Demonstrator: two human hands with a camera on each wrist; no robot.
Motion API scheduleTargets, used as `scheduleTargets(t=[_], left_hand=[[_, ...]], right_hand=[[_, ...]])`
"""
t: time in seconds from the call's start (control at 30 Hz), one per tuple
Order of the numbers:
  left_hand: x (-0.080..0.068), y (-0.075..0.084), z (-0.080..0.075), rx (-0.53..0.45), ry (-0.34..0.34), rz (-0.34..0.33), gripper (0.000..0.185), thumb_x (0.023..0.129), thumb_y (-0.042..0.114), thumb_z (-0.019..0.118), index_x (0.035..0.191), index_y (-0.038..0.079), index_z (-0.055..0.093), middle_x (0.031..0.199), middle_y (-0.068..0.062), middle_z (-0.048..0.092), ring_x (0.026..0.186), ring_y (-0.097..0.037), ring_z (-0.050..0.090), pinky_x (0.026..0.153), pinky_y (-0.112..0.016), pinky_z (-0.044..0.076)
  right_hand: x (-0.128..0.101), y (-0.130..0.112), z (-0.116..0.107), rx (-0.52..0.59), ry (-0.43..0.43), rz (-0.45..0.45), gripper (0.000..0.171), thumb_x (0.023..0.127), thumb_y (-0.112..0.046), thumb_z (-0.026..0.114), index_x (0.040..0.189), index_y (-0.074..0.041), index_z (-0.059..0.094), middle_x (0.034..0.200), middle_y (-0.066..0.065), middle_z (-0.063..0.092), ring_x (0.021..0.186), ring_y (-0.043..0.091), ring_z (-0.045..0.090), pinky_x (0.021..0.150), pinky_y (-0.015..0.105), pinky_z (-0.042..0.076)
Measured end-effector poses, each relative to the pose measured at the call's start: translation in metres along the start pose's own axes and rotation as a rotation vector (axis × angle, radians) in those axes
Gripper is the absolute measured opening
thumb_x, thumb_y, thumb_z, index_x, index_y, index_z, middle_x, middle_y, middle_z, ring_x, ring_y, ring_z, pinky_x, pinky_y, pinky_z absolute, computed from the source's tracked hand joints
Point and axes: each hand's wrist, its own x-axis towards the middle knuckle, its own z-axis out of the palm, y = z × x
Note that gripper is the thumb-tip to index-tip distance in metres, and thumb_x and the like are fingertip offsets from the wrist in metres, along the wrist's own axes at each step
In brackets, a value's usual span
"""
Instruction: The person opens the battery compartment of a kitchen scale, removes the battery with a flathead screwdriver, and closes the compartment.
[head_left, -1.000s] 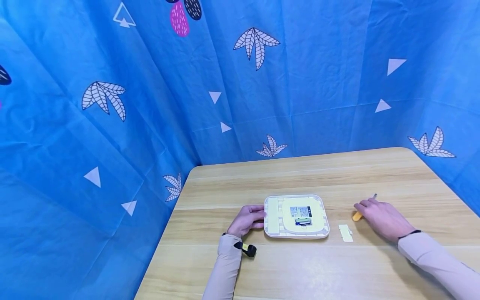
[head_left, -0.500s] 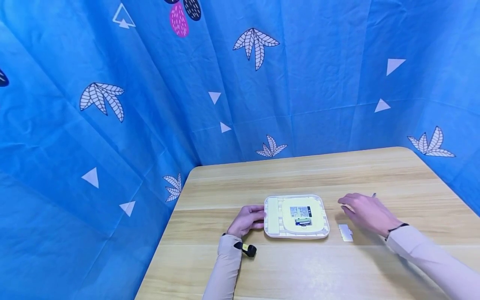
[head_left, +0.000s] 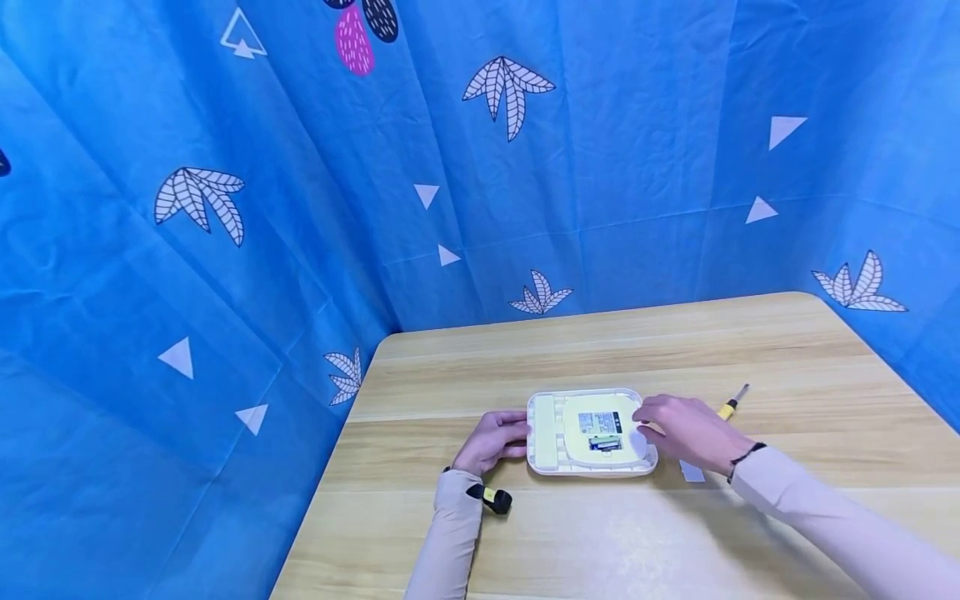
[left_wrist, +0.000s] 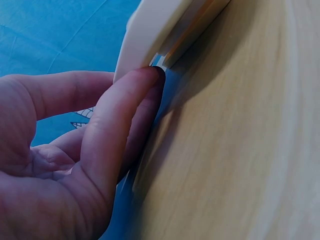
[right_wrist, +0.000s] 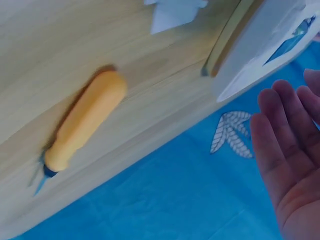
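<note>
A white square device [head_left: 558,433] lies underside up on the wooden table, its label and a small open compartment [head_left: 606,443] showing. My left hand [head_left: 504,437] grips its left edge; in the left wrist view the fingers [left_wrist: 120,115] curl against the device's rim [left_wrist: 165,30]. My right hand [head_left: 660,421] hovers over the device's right side with relaxed fingers and holds nothing. The right wrist view shows its straight fingers [right_wrist: 282,145] apart from the device [right_wrist: 260,47]. A yellow-handled screwdriver [head_left: 729,406] lies free on the table behind the right hand.
A small white cover piece [head_left: 692,472] lies on the table right of the device, also in the right wrist view as the cover piece [right_wrist: 175,12] near the screwdriver [right_wrist: 82,120]. Blue patterned cloth [head_left: 480,167] walls in the table [head_left: 600,533].
My right hand has left the screwdriver and moved left to the device's right side. The screwdriver now lies uncovered. The left hand and the device have stayed put.
</note>
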Motion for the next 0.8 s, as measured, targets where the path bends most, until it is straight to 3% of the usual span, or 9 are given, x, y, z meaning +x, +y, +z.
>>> scheduleTargets(t=[0.47, 0.8], left_hand=[[0.001, 0.0, -0.001, -0.003, -0.009, 0.0, 0.045, 0.098, 0.002, 0.065, 0.14, -0.012, 0.054, 0.129, -0.025, 0.069, 0.096, -0.018, 0.075, 0.082, -0.027, 0.067], [-0.001, 0.0, -0.002, -0.008, -0.012, -0.009, 0.047, 0.098, 0.003, 0.066, 0.14, -0.013, 0.053, 0.127, -0.025, 0.07, 0.099, -0.02, 0.075, 0.083, -0.028, 0.067]], right_hand=[[0.011, -0.016, 0.015, 0.026, -0.033, -0.12, 0.013, 0.088, -0.01, 0.078, 0.083, -0.021, 0.072, 0.079, -0.012, 0.061, 0.071, -0.001, 0.048, 0.054, 0.015, 0.047], [0.013, -0.019, 0.021, -0.003, -0.026, -0.15, 0.01, 0.086, -0.013, 0.081, 0.085, -0.02, 0.075, 0.081, -0.01, 0.061, 0.072, 0.0, 0.05, 0.056, 0.017, 0.051]])
